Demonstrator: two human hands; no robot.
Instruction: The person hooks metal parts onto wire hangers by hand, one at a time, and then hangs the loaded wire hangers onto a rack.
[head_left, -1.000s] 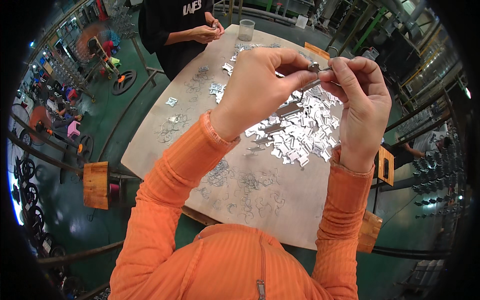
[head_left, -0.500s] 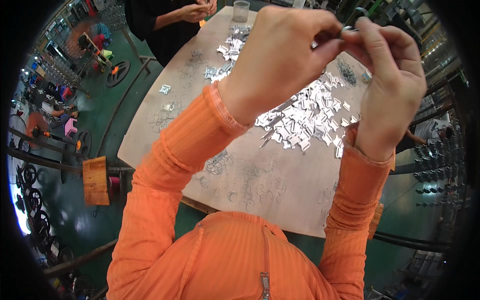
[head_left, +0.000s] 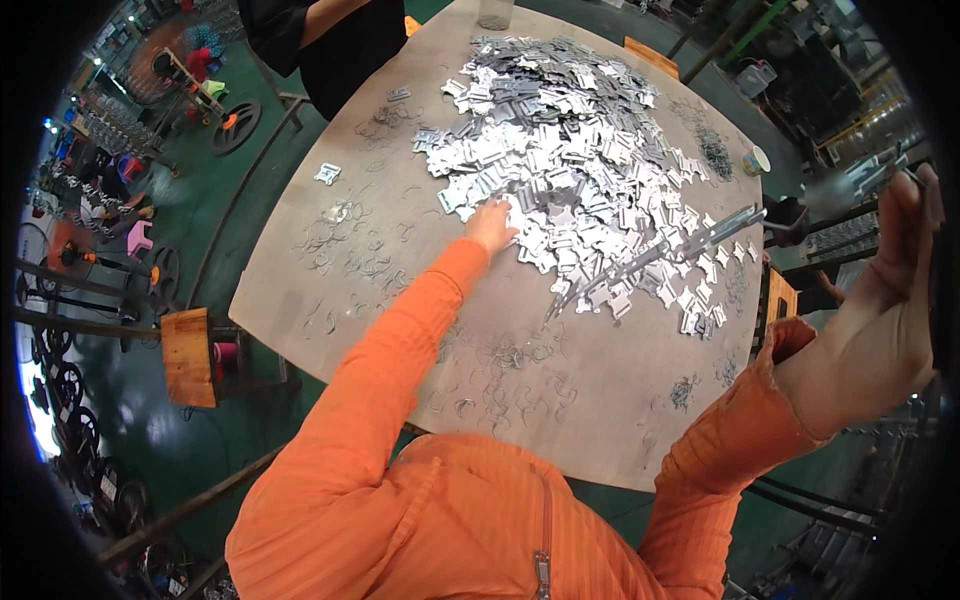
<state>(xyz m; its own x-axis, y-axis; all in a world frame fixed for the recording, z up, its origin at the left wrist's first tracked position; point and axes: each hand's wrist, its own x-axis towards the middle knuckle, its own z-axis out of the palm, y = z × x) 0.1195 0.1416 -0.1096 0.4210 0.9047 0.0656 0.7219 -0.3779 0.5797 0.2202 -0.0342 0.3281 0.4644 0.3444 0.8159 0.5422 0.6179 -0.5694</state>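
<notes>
At the near left edge of a wide pile of small flat silvery metal plates (head_left: 560,130), my left hand (head_left: 489,227) touches the pieces, thumb and fingers apart. My right hand (head_left: 860,310) is raised past the right side of the table, its fingertips bent together at the rim of the picture. Whatever they pinch is dark and too small to make out. A long thin rod-like row of metal parts (head_left: 690,240) slants from the pile up toward that hand; a dark knob (head_left: 786,220) sits along it.
Thin wire rings (head_left: 375,265) lie scattered over the pale table (head_left: 610,400). A clear plastic cup (head_left: 495,14) stands at the far edge, a small paper cup (head_left: 756,161) at the right. A person in black (head_left: 345,60) stands far left. Wooden stools (head_left: 188,357) flank the table.
My hands, together up high half a second ago, have parted. The left has dropped to the pile; the right has swung out to the right. The plates and slanting row are now uncovered.
</notes>
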